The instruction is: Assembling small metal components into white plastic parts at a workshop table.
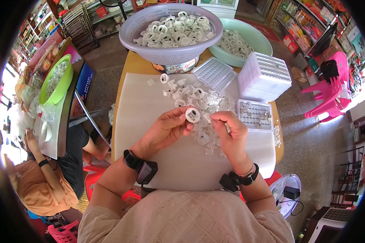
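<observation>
My left hand [166, 129] pinches a small white plastic ring [192, 115] between thumb and fingertips, held just above the table. My right hand [230, 131] is right beside it, fingers curled on a tiny white piece [209, 118] close to the ring. Under both hands lies a loose pile of white plastic parts [198, 99] on a white foam sheet [142, 109]. A small clear tray [254, 115] with a grid of pockets sits just right of my right hand.
A lilac basket [170, 50] and a green basin [251, 36] at the table's far edge hold more white parts. A stack of clear trays [264, 75] stands at the right. Two people sit at a second table [65, 117] to the left, bearing a green bowl [65, 83]. Pink chairs [332, 93] stand right.
</observation>
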{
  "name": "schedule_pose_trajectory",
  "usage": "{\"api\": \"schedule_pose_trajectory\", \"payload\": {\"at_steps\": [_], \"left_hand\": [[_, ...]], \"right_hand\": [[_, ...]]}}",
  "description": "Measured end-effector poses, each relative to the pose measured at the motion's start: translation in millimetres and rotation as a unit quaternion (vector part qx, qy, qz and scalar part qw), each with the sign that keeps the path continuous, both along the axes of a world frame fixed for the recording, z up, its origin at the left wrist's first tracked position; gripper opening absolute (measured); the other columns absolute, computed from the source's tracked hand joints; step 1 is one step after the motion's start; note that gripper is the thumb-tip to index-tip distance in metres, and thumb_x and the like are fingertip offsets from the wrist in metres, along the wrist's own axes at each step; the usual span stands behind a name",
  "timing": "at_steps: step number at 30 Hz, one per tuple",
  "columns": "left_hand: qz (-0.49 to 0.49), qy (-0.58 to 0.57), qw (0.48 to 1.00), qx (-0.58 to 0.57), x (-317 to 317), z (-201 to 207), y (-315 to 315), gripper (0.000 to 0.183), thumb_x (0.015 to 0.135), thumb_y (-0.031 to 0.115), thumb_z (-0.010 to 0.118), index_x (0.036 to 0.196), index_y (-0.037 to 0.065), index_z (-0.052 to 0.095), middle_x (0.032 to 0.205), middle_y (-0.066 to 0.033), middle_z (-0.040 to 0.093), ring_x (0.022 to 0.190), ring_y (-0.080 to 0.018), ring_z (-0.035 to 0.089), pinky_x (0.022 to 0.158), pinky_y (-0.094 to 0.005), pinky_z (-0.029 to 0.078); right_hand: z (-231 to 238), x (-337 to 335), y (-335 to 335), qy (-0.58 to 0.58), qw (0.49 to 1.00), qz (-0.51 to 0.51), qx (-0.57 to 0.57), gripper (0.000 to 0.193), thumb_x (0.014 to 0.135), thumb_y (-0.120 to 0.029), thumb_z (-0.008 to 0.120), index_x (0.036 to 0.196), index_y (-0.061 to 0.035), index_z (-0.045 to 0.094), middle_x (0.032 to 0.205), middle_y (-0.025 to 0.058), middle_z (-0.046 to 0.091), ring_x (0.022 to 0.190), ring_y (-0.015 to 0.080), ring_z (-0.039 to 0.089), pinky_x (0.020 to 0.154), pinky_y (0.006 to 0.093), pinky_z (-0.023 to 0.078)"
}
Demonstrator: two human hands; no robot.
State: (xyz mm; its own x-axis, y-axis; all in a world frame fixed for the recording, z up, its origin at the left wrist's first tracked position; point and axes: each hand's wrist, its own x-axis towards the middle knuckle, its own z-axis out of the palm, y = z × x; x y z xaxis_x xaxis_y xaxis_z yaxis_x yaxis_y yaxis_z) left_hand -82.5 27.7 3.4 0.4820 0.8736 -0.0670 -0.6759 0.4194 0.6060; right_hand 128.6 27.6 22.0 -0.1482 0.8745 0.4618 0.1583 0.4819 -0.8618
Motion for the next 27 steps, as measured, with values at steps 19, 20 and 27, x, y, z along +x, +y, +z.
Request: {"api": "schedule_pose_trajectory", "payload": {"at_steps": [19,20,27], "left_hand": [[-0.01,0.145,0.988,0.054,8.2,3.4,-6.6,0.029,0.099,0.016,0.048,0.124,0.002,0.053,0.1,-0.0051,0.061,0.084,-0.0131,0.06,0.07,-0.0269,0.051],[-0.009,0.144,0.988,0.059,8.0,2.2,-6.6,0.029,0.099,0.017,0.048,0.124,0.002,0.053,0.1,-0.0048,0.061,0.084,-0.0131,0.06,0.071,-0.0277,0.051],[-0.005,0.197,0.976,0.09,9.3,2.7,-6.3,0.029,0.099,0.019,0.05,0.123,0.004,0.055,0.1,-0.0039,0.062,0.086,-0.0135,0.061,0.076,-0.0299,0.052]], "right_hand": [[-2.0,-2.0,-3.8,-0.09,0.991,0.006,0.095,0.021,0.076,0.006,0.067,0.094,-0.0048,0.065,0.09,0.0091,0.064,0.078,0.0257,0.063,0.065,0.0325,0.051],[-2.9,-2.2,-3.3,-0.098,0.989,0.001,0.11,0.022,0.074,0.005,0.067,0.093,-0.005,0.065,0.089,0.0092,0.064,0.077,0.0271,0.062,0.066,0.034,0.051],[-3.6,-3.0,-1.4,-0.115,0.983,0.0,0.146,0.021,0.073,0.006,0.067,0.091,-0.0045,0.063,0.087,0.0091,0.063,0.075,0.0274,0.06,0.064,0.0355,0.049]]}}
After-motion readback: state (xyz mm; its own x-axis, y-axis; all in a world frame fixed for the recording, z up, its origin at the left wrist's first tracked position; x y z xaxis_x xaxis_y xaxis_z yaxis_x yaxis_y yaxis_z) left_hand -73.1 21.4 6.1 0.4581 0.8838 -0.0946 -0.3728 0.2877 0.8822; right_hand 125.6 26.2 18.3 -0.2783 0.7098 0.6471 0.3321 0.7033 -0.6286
